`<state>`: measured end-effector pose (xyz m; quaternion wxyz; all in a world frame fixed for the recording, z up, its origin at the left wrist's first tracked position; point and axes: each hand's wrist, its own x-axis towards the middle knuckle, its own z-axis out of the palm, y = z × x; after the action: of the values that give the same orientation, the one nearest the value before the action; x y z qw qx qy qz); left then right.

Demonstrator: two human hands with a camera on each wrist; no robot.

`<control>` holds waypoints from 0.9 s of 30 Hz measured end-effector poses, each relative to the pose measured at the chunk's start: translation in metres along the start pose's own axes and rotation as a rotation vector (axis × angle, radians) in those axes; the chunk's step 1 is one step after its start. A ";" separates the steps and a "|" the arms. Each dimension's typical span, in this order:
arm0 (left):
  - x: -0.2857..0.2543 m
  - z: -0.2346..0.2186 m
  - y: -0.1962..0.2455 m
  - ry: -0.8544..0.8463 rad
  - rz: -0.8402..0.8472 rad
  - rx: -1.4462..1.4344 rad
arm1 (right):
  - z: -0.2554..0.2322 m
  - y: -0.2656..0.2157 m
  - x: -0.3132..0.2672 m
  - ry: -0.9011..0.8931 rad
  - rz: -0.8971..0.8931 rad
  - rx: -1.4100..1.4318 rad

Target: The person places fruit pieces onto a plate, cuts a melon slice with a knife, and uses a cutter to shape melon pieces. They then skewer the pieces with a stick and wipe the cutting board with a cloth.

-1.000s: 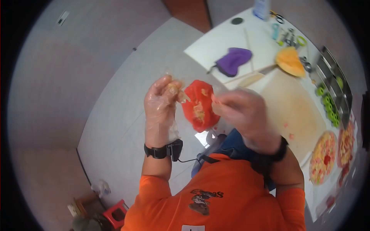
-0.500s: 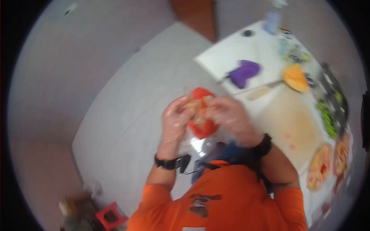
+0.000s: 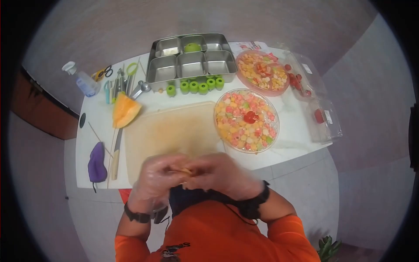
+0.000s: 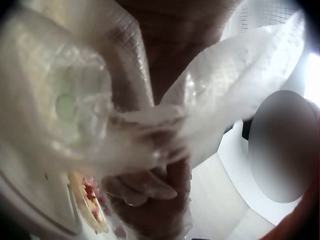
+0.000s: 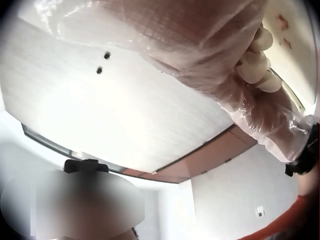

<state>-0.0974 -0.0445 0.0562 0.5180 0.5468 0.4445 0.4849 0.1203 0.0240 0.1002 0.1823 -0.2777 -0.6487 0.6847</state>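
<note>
My left hand and right hand, both in clear plastic gloves, meet over the front edge of the cutting board. Their fingers are curled against each other, and I cannot tell whether anything is between them. In the left wrist view, loose glove plastic covers much of the hand. Pale fingertips lie against the gloved hand in the right wrist view. Beyond the hands, a round clear dish holds small diced fruit. Part of a red bag shows below the table edge.
A melon wedge and a knife lie left of the board, with a purple cloth item. Behind stand a steel compartment tray and several green-topped cutters. A pink fruit dish and clear boxes are at right.
The view has swung from the floor and red bag to the table. Both hands have moved from the bag to the board's front edge, where they stay together.
</note>
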 end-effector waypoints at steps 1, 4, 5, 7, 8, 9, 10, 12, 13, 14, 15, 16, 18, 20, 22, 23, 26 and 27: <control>0.010 0.011 0.002 -0.011 -0.011 0.007 | -0.009 -0.004 -0.016 0.047 0.111 0.166; 0.041 0.041 0.004 -0.146 -0.073 0.053 | -0.038 0.006 -0.038 0.146 0.235 0.407; 0.047 0.050 0.006 -0.174 -0.166 -0.134 | -0.044 0.011 -0.043 0.194 0.257 0.476; 0.054 0.057 0.008 -0.200 -0.271 -0.322 | -0.052 0.007 -0.050 0.253 0.294 0.462; 0.054 0.059 0.007 -0.163 -0.254 -0.292 | -0.057 0.007 -0.053 0.304 0.326 0.436; 0.054 0.059 0.005 -0.124 -0.237 -0.263 | -0.063 0.008 -0.056 0.299 0.325 0.444; 0.053 0.056 0.004 -0.119 -0.243 -0.257 | -0.072 0.008 -0.059 0.402 0.289 0.373; 0.050 0.045 0.001 0.093 -0.281 -0.226 | -0.091 0.017 -0.063 0.596 0.141 0.255; 0.047 0.036 -0.005 0.093 -0.283 -0.221 | -0.103 0.026 -0.065 0.691 0.029 0.204; 0.042 0.026 -0.013 0.200 -0.248 -0.232 | -0.118 0.034 -0.066 0.734 0.002 0.151; 0.037 0.020 -0.019 0.306 -0.213 -0.246 | -0.134 0.038 -0.067 0.777 -0.024 0.094; 0.033 0.019 -0.021 0.371 -0.162 -0.195 | -0.148 0.038 -0.070 0.783 -0.020 0.091; 0.029 0.014 -0.032 0.429 -0.105 -0.220 | -0.170 0.035 -0.072 0.819 0.033 -0.317; 0.025 0.006 -0.050 0.492 -0.048 -0.242 | -0.179 0.031 -0.069 0.800 0.090 -0.310; 0.023 -0.003 -0.064 0.616 -0.063 -0.158 | -0.184 0.030 -0.059 0.770 0.144 -0.303; 0.021 -0.005 -0.071 0.622 -0.066 -0.160 | -0.184 0.031 -0.053 0.715 0.153 -0.347; 0.023 -0.008 -0.074 0.686 -0.153 -0.157 | -0.181 0.013 -0.028 0.604 0.182 -0.462; 0.023 -0.005 -0.073 0.668 -0.133 -0.172 | -0.179 0.003 -0.018 0.550 0.203 -0.533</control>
<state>-0.0982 -0.0163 -0.0146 0.4187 0.2820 0.5816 0.6379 0.2447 0.1540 0.0995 0.2022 -0.5510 -0.7000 0.4068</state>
